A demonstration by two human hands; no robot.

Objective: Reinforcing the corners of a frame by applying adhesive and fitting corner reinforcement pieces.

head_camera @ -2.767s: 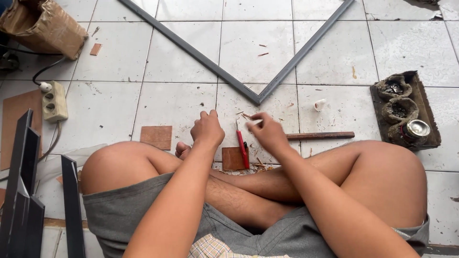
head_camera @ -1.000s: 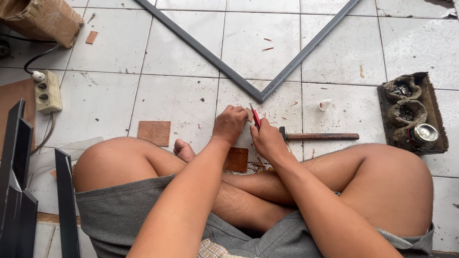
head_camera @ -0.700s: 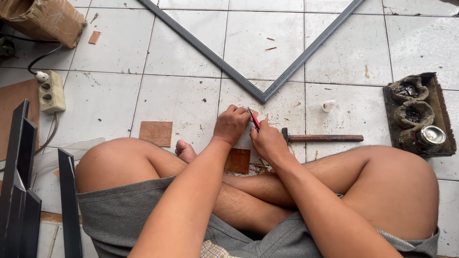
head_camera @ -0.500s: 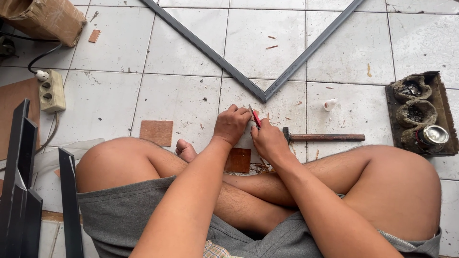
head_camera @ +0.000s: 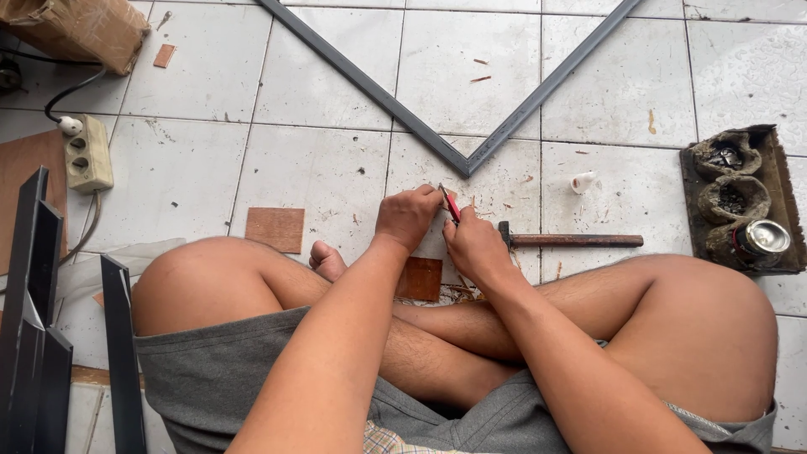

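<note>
I sit cross-legged on a white tiled floor. My left hand [head_camera: 408, 216] and my right hand [head_camera: 476, 245] meet just in front of my shins, both closed around a small red-handled cutter [head_camera: 451, 204] whose tip pokes up between them. What the left fingers pinch beside the blade is hidden. A small brown wooden square [head_camera: 419, 278] lies on the tile right under my hands. A hammer [head_camera: 572, 240] with a wooden handle lies just right of my right hand. A grey frame corner [head_camera: 465, 162] points toward me just beyond the hands.
Another brown square [head_camera: 275, 229] lies left of my knee. A power strip [head_camera: 87, 153] with a cable and dark frame bars [head_camera: 38, 319] are at the left. A dark tray with pots and a can [head_camera: 740, 200] stands right. A cardboard box [head_camera: 80, 27] sits top left.
My hands have lifted the red cutter off the floor and come together around it, a little farther from my legs. The view has shifted slightly; the hammer and squares lie unmoved.
</note>
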